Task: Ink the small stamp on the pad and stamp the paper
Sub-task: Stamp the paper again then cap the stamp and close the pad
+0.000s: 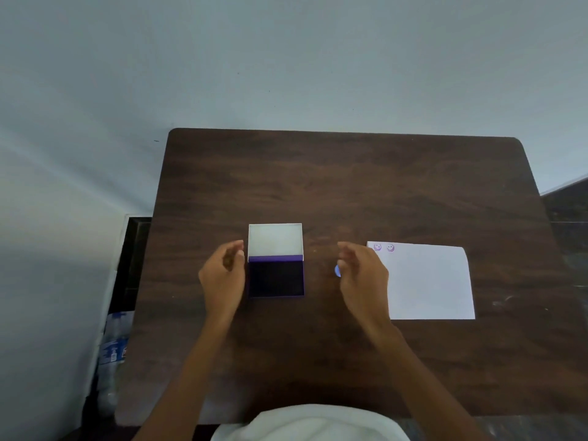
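An ink pad (276,278) lies open mid-table, its dark purple pad toward me and its white lid (275,240) folded back behind it. My left hand (224,275) hovers just left of the pad, fingers loosely curled, holding nothing. A small blue round stamp (337,270) peeks out at the left edge of my right hand (362,275), which hovers over it with fingers apart; contact is unclear. A white paper (429,281) lies to the right, with two purple smiley prints (383,247) at its top left corner.
The dark wooden table (350,186) stands against a pale wall. A plastic water bottle (113,354) stands on the floor off the table's left edge. A white cloth on my lap (311,424) shows at the near edge.
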### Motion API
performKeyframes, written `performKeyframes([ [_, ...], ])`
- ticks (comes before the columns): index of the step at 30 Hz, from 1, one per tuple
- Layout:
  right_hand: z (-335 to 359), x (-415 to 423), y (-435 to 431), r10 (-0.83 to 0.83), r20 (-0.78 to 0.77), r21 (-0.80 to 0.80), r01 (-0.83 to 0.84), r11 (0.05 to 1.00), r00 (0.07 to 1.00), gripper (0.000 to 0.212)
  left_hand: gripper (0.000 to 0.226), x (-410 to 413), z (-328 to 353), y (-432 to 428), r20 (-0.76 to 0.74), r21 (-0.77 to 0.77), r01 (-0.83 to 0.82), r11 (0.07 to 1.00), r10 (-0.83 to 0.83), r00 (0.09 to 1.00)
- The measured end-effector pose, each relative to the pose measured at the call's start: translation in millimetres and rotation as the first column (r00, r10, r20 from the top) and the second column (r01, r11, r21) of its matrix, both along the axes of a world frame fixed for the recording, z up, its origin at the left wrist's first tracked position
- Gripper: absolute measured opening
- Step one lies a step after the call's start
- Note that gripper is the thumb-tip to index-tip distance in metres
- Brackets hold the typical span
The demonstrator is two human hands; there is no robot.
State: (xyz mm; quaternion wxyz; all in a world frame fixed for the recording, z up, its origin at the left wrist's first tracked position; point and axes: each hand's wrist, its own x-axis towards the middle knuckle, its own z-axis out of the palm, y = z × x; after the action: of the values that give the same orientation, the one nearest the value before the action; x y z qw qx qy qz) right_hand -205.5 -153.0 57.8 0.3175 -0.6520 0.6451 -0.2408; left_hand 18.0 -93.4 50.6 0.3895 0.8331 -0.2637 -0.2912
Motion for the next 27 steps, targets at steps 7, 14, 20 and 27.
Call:
performKeyframes([
  [7,0.1,58.5,-22.3,0.015,0.16,0.392,-0.077,0.917,0.987,0.046,0.03,15.9,-9.4,-17.0,-0.096,0.078,-0.004,0.997,0.012,0.995],
  [14,-5.5,72.7,-26.4,-0.009,0.169,0.468,-0.072,0.881,0.986,0.043,0.039,16.8,-12.8,-31.4,-0.223,0.126,0.09,0.988,-0.06,0.973],
  [20,-0.9,70.3,-21.9,-0.046,0.208,0.485,-0.062,0.872,0.977,0.047,0.041,14.8,-10.6,-30.5,-0.311,0.104,0.086,0.991,-0.05,0.949],
  [27,9.0,59.8,-8.9,-0.122,0.312,0.486,-0.048,0.873,0.942,0.058,0.036,16.1,-6.6,-14.8,-0.304,0.004,0.098,0.995,-0.092,0.948],
])
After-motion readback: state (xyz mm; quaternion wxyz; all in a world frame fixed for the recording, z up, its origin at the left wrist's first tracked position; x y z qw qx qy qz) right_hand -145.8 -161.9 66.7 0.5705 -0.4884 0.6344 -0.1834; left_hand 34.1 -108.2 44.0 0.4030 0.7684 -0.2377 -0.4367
